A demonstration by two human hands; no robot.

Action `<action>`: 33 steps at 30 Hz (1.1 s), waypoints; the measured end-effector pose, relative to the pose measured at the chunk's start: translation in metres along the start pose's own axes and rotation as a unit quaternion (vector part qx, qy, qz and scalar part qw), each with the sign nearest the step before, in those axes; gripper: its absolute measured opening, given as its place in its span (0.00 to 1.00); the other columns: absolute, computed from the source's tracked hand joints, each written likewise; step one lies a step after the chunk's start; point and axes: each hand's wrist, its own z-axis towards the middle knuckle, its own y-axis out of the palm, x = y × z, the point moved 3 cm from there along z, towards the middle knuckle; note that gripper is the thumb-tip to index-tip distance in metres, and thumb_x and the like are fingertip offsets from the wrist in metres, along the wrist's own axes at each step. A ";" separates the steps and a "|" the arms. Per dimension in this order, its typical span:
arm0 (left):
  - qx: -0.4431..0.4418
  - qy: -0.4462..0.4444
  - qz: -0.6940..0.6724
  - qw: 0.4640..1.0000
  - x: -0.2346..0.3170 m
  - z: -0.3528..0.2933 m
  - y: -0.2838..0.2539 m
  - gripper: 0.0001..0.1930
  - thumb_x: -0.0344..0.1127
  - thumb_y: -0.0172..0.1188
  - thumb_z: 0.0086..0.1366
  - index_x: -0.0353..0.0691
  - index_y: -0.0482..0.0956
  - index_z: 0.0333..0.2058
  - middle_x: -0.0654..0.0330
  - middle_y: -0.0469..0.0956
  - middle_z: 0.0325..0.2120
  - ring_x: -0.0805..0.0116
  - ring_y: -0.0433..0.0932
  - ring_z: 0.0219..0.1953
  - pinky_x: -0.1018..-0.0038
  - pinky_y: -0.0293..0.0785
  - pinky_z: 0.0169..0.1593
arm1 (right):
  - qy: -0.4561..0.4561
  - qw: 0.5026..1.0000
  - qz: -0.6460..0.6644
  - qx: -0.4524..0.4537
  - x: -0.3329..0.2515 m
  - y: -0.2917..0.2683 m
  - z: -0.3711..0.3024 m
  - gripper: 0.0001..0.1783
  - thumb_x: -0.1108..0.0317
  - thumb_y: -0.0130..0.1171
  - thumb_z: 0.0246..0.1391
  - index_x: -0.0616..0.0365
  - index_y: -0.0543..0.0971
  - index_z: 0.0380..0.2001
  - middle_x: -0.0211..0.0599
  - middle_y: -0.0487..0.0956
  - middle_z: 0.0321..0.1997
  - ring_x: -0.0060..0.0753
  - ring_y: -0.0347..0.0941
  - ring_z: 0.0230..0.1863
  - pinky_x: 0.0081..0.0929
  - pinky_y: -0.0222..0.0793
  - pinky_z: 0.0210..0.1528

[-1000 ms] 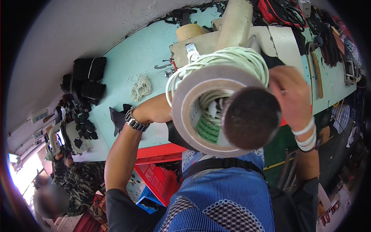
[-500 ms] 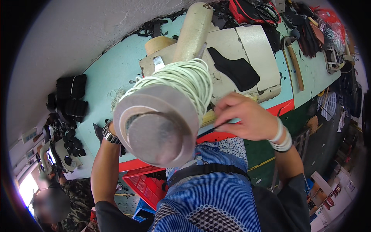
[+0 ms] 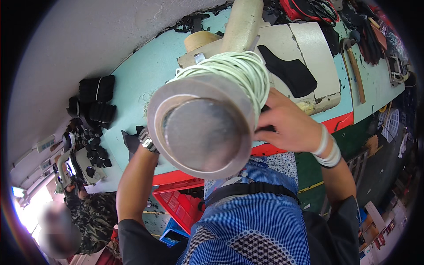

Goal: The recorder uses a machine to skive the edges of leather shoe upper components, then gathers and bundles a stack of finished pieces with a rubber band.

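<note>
Pinching dark material (image 3: 267,128), right grip (image 3: 291,126), corded spool (image 3: 204,134)

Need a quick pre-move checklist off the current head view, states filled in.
1. Left grip visible: not ok, hidden behind the cord spool.
2. Right grip holding something: cannot tell, fingertips partly hidden and dark between the fingers.
3. Black piece resting on the pale machine bed: ok.
4. Hammer apart from the right grip: ok.
5. Wristwatch free of the spool: cannot tell, they overlap in this view.
</note>
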 end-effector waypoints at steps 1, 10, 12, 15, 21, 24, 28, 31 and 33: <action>0.002 -0.002 0.004 1.000 -0.006 0.002 -0.010 0.25 0.40 0.45 0.69 0.41 0.56 0.62 0.52 0.65 0.56 0.65 0.71 0.54 0.70 0.68 0.58 | -0.001 1.000 0.004 0.004 -0.003 0.005 0.004 0.08 0.68 0.64 0.39 0.56 0.82 0.27 0.34 0.75 0.36 0.43 0.67 0.47 0.35 0.64 0.48; 0.017 -0.011 0.177 0.984 -0.029 -0.005 -0.036 0.21 0.37 0.49 0.66 0.41 0.65 0.57 0.55 0.68 0.54 0.66 0.73 0.51 0.70 0.63 0.60 | 0.197 0.973 0.117 0.028 -0.009 -0.018 -0.028 0.14 0.72 0.66 0.37 0.61 0.81 0.32 0.42 0.78 0.26 0.42 0.75 0.30 0.33 0.70 0.34; 0.027 -0.016 0.272 0.962 -0.027 -0.007 -0.032 0.20 0.37 0.49 0.66 0.41 0.66 0.56 0.56 0.69 0.54 0.66 0.73 0.51 0.70 0.63 0.60 | 0.131 0.983 0.110 -0.064 -0.008 -0.016 -0.016 0.08 0.71 0.65 0.38 0.60 0.81 0.27 0.40 0.78 0.29 0.42 0.74 0.36 0.34 0.69 0.40; 0.024 -0.029 0.415 0.909 -0.024 -0.007 -0.021 0.19 0.36 0.49 0.65 0.41 0.68 0.54 0.56 0.70 0.53 0.66 0.73 0.50 0.70 0.63 0.59 | -0.029 0.999 -0.008 0.036 -0.006 -0.001 0.008 0.07 0.69 0.64 0.40 0.59 0.82 0.26 0.37 0.77 0.31 0.43 0.72 0.40 0.35 0.67 0.44; 0.021 -0.042 0.646 0.762 -0.034 0.000 -0.008 0.17 0.35 0.50 0.65 0.41 0.72 0.52 0.56 0.73 0.51 0.66 0.74 0.49 0.71 0.62 0.59 | 0.141 0.987 -0.059 0.044 -0.015 0.009 -0.018 0.10 0.69 0.64 0.41 0.57 0.80 0.31 0.37 0.76 0.27 0.43 0.72 0.34 0.34 0.69 0.38; 0.089 -0.011 0.606 0.790 -0.033 -0.025 -0.017 0.11 0.36 0.53 0.65 0.39 0.76 0.43 0.58 0.78 0.40 0.70 0.74 0.43 0.74 0.66 0.50 | 0.152 0.931 -0.105 0.316 -0.036 -0.029 -0.020 0.08 0.72 0.64 0.40 0.61 0.77 0.26 0.37 0.74 0.25 0.41 0.71 0.29 0.32 0.67 0.30; 0.056 0.021 0.503 0.862 -0.064 -0.031 -0.023 0.10 0.36 0.53 0.65 0.35 0.78 0.38 0.60 0.78 0.31 0.73 0.74 0.37 0.77 0.67 0.44 | 0.103 0.901 -0.335 0.257 0.020 -0.021 -0.010 0.09 0.70 0.67 0.40 0.59 0.76 0.25 0.38 0.73 0.30 0.41 0.71 0.34 0.33 0.67 0.34; 0.115 0.210 0.556 0.796 -0.054 -0.059 0.021 0.13 0.35 0.55 0.65 0.30 0.79 0.28 0.58 0.78 0.22 0.71 0.75 0.26 0.75 0.70 0.33 | 0.045 0.921 -0.178 0.344 -0.012 0.008 -0.024 0.10 0.67 0.67 0.41 0.60 0.77 0.24 0.43 0.71 0.33 0.44 0.69 0.34 0.33 0.65 0.36; 0.089 0.212 0.468 0.853 -0.049 -0.057 0.055 0.11 0.34 0.56 0.63 0.29 0.79 0.28 0.55 0.80 0.24 0.69 0.77 0.26 0.75 0.71 0.33 | 0.200 0.935 0.166 0.240 -0.037 0.029 -0.047 0.16 0.62 0.61 0.50 0.64 0.78 0.36 0.47 0.74 0.41 0.41 0.71 0.41 0.33 0.67 0.42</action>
